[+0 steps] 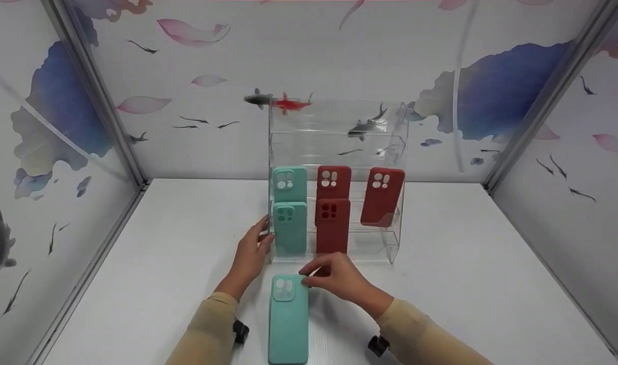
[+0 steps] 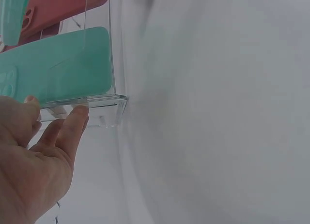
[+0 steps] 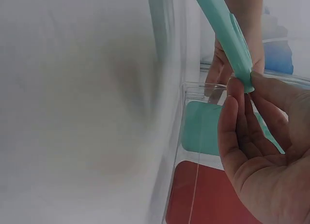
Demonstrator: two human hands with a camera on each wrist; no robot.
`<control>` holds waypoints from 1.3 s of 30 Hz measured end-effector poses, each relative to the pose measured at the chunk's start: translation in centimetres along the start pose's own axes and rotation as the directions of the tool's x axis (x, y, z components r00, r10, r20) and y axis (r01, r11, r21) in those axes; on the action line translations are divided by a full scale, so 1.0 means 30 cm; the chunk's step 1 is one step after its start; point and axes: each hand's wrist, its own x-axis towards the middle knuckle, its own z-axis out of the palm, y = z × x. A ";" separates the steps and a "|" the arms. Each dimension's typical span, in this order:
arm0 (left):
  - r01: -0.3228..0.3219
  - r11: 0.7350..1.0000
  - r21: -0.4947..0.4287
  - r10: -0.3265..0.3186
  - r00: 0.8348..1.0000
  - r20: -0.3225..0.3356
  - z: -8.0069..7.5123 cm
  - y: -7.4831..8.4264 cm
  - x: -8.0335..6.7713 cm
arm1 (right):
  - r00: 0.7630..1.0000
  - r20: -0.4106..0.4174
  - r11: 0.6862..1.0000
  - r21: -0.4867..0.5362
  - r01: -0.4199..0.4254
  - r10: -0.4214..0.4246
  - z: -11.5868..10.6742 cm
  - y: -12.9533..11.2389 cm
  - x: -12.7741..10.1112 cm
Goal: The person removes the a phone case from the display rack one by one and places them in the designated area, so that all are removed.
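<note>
Clear acrylic tiered display rack (image 1: 390, 238) stands on the white table (image 1: 466, 284) — it holds two mint-green silicone phone cases (image 1: 290, 225) in the left column, two red ones (image 1: 333, 223) in the middle, one more red case (image 1: 382, 196) on the right. Upper tiers hold nothing. No readable writing or brand anywhere. Left hand (image 1: 250, 256) rests on the rack's left front corner, fingers straight, gripping nothing. Right hand (image 1: 339, 278) pinches the top corner of a third mint-green phone case (image 1: 287, 322) — it lies on the table just in front of the rack.
</note>
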 end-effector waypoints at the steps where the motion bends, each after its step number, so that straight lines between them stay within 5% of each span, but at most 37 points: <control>1: 0.003 1.000 -0.004 -0.003 1.000 0.000 0.000 0.001 0.000 | 1.000 0.003 1.000 0.000 0.000 0.000 0.003 0.005 0.002; 21: 0.000 1.000 0.021 0.000 1.000 0.001 0.001 -0.006 0.000 | 0.975 0.104 0.980 -0.030 -0.194 0.197 0.046 0.094 0.011; 39: 0.009 1.000 0.006 -0.009 1.000 0.005 0.005 -0.008 -0.001 | 0.978 0.097 0.981 -0.082 -0.178 0.186 0.046 0.092 0.001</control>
